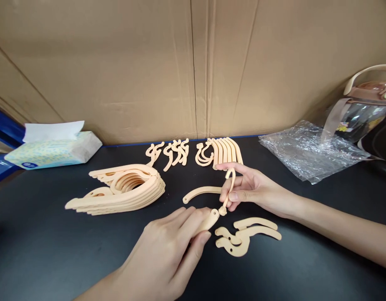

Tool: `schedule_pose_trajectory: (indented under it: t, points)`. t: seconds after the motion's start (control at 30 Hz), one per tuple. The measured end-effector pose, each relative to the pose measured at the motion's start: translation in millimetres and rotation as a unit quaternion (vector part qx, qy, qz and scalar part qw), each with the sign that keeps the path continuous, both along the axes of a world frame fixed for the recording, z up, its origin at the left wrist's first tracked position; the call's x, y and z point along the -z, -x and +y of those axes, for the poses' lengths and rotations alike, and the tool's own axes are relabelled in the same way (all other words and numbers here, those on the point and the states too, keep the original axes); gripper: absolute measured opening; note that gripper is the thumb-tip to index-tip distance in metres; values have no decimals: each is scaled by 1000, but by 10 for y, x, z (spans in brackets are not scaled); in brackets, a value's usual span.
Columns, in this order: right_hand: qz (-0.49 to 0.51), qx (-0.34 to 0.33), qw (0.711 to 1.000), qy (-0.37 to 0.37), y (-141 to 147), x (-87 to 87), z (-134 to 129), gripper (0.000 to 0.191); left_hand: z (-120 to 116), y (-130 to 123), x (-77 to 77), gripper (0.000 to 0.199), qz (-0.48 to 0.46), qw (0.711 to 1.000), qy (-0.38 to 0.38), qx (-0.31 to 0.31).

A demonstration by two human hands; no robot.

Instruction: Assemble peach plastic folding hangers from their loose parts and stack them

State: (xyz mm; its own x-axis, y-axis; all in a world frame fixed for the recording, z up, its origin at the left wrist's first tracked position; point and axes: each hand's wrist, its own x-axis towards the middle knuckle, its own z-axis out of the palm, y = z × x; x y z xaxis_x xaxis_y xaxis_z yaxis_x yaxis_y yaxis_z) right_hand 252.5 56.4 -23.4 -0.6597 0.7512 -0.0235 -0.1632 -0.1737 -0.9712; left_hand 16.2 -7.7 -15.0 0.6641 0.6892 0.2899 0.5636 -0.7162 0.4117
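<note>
My left hand (174, 240) is closed around a beige plastic hanger arm (208, 221), whose holed end sticks out past the fingers. Between the thumb and fingers of my right hand (252, 192) is a beige hanger hook (231, 186), its curve upward and its knobbed base beside the arm's holed end. Whether the two parts touch, I cannot tell. Behind my hands lies a curved hanger arm (201, 191), partly hidden by the right fingers. Two flat S-shaped hanger pieces (241, 247) lie on the table below my right hand.
A stack of folded hangers (146, 190) sits at left. Along the back are S-shaped pieces (180, 150), loose hooks (204, 154) and a row of curved arms (227, 150). A tissue pack (55, 150), a clear plastic bag (312, 150) and a bottle (362, 113) stand around the black table (86, 251).
</note>
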Motion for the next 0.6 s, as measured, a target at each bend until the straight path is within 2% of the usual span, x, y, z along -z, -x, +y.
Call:
schedule_pose_trajectory:
  t: [0.17, 0.43, 0.6]
  points:
    - [11, -4, 1000, 2, -17, 9, 11, 56, -13, -1, -37, 28, -6, 1000, 19, 9]
    - [10, -12, 1000, -16, -8, 20, -1, 43, -2, 9, 13, 31, 8, 999, -22, 28]
    - [9, -16, 999, -26, -15, 31, 14, 38, -15, 39, 32, 32, 24, 998, -52, 18]
